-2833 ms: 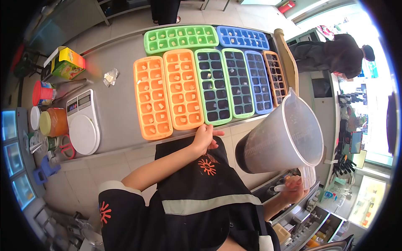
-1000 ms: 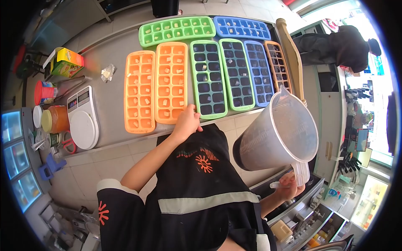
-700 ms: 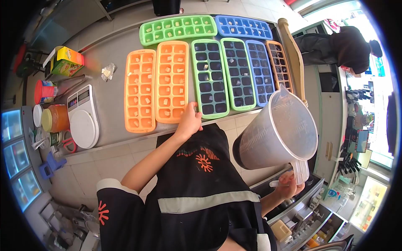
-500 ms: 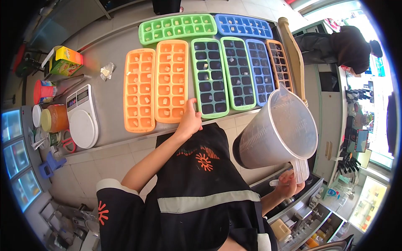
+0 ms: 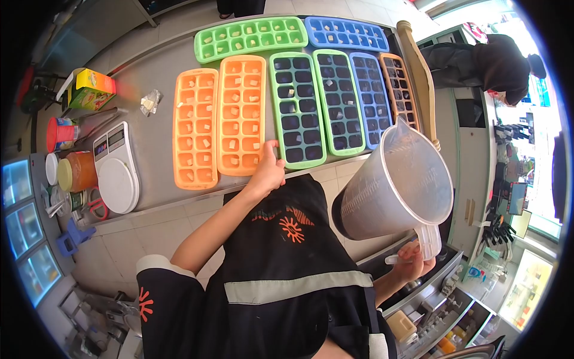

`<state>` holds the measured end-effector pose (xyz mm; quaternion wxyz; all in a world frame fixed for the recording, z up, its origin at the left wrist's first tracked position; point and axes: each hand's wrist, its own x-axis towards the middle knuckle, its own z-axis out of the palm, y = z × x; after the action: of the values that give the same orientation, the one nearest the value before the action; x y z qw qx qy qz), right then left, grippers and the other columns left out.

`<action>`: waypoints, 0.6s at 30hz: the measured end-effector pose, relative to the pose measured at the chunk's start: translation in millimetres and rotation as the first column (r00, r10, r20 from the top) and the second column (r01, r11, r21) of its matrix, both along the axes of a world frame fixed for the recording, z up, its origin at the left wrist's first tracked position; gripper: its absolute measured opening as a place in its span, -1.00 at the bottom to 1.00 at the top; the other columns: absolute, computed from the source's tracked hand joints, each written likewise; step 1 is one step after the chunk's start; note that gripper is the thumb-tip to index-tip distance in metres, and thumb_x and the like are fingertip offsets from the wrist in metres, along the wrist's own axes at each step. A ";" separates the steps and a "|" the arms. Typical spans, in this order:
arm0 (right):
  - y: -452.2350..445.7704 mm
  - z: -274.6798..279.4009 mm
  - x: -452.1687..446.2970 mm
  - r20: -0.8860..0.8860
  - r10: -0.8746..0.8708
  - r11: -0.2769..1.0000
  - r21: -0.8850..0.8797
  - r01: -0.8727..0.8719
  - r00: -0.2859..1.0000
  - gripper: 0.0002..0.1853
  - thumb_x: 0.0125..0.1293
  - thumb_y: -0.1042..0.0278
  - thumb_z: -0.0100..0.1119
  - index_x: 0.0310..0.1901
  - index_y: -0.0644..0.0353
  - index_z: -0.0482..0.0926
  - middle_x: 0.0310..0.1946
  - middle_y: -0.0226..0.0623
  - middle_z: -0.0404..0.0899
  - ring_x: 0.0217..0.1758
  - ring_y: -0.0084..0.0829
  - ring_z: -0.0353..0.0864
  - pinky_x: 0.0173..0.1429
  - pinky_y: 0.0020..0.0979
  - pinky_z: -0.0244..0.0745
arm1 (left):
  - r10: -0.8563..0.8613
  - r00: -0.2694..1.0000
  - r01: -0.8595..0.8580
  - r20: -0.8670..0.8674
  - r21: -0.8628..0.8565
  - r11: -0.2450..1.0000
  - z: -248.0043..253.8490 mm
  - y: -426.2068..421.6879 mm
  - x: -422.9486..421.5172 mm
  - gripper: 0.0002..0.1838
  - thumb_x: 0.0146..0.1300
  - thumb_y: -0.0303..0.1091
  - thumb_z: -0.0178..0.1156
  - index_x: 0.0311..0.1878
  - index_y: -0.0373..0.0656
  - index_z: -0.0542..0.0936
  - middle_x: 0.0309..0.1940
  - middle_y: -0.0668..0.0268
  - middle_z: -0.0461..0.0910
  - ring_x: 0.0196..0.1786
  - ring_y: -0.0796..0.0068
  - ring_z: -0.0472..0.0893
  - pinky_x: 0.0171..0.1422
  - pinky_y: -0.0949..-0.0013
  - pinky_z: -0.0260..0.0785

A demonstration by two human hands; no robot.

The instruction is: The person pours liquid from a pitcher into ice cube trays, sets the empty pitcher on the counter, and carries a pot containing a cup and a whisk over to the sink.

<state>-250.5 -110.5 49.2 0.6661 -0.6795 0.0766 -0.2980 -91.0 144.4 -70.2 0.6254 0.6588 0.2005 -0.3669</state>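
My left hand (image 5: 266,172) rests at the table's front edge, fingers between the right orange tray (image 5: 241,119) and a green-rimmed tray (image 5: 299,110) of dark liquid; index finger and thumb are apart. Another orange tray (image 5: 196,128) lies to the left. Both orange trays have pale cubes in their cells. Farther right are a second green tray (image 5: 339,102), a blue tray (image 5: 371,99) and a brown-orange tray (image 5: 399,90), all dark inside. My right hand (image 5: 410,262) holds the handle of a clear measuring jug (image 5: 391,185), tilted, with dark liquid low inside; a clear piece sticks out beside its fingers.
Green (image 5: 251,39) and blue (image 5: 347,34) trays with pale cubes lie at the back. A white scale (image 5: 116,170), jars (image 5: 78,170), a yellow-green box (image 5: 92,90) and a crumpled wrapper (image 5: 150,102) are at left. A wooden piece (image 5: 418,78) edges the right; beyond is a person (image 5: 499,69).
My left hand has moved left from the green tray's end. The orange trays have shifted left, leaving a gap beside the green tray. The jug remains in my right hand, slightly left of before.
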 end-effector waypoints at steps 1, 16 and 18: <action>0.7 0.1 0.7 -0.003 -0.002 1.000 -0.006 0.001 1.000 -0.74 0.00 0.37 0.11 -0.54 0.46 0.37 -0.77 -0.20 0.32 -0.79 -0.49 0.28 -0.73 -0.60 0.16 | 0.000 1.000 0.000 -0.001 0.001 1.000 0.5 0.3 0.1 -0.66 0.19 -0.52 -0.22 0.03 -0.09 0.05 -0.50 0.25 0.29 -0.72 0.59 0.29 -0.76 0.55 0.06; -6.4 -17.4 -6.6 0.099 -0.025 1.000 -0.004 0.026 0.995 -0.78 -0.01 0.44 0.05 -0.49 0.48 0.33 -0.78 -0.20 0.28 -0.77 -0.44 0.26 -0.72 -0.54 0.19 | -0.011 1.000 0.010 -0.013 -0.065 0.998 -4.1 2.8 0.4 -0.66 0.19 -0.49 -0.21 0.02 -0.11 0.03 -0.51 0.27 0.30 -0.73 0.69 0.21 -0.75 0.61 0.04; -6.6 -18.6 -6.8 0.113 -0.014 1.000 0.004 0.014 0.993 -0.79 -0.02 0.46 0.05 -0.48 0.48 0.32 -0.77 -0.19 0.28 -0.76 -0.44 0.26 -0.72 -0.53 0.20 | -0.081 0.995 0.082 0.050 -0.001 0.997 -6.4 0.9 1.5 -0.64 0.18 -0.52 -0.23 0.03 -0.17 -0.03 -0.54 0.24 0.30 -0.72 0.57 0.35 -0.76 0.53 0.14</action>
<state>-257.3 -117.1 30.6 0.6683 -0.6599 0.0438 -0.3406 -89.5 145.3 -76.6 0.6158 0.6744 0.1572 -0.3759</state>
